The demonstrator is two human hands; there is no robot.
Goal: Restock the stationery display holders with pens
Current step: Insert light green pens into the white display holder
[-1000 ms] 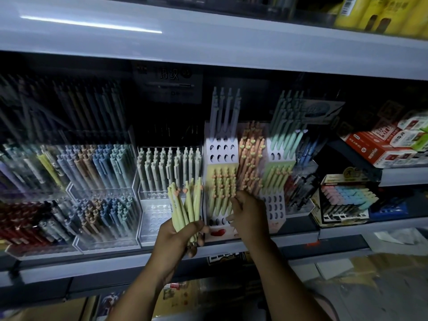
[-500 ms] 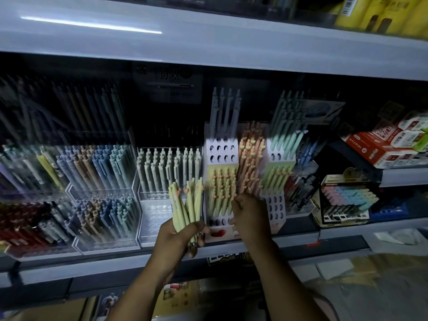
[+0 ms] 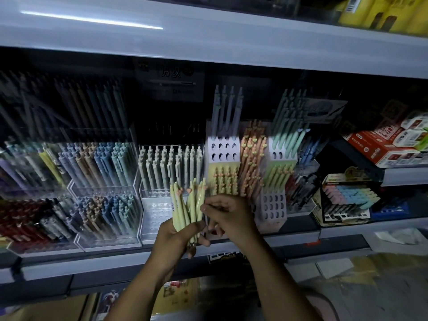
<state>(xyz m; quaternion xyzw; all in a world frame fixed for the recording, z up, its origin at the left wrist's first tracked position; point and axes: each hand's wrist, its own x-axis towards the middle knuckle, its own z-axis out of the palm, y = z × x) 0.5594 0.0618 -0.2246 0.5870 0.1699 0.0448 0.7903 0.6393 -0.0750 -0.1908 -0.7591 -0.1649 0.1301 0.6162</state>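
Several pale yellow pens (image 3: 185,209) fan upward, clamped in the fist of the left hand (image 3: 176,239); at their 3 o'clock the right hand (image 3: 231,218) pinches one with curled fingers. At 1 o'clock a white holder (image 3: 222,151) carries matching pens.

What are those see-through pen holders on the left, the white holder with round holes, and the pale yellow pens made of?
Clear pen holders: probably acrylic or similar hard plastic, glossy; the pens show through and the edges catch light.
White holed holder: matte, either cardboard or plastic; the dim light leaves it open.
Pale yellow pens gripped in the left hand: likely plastic, with smooth matte barrels.
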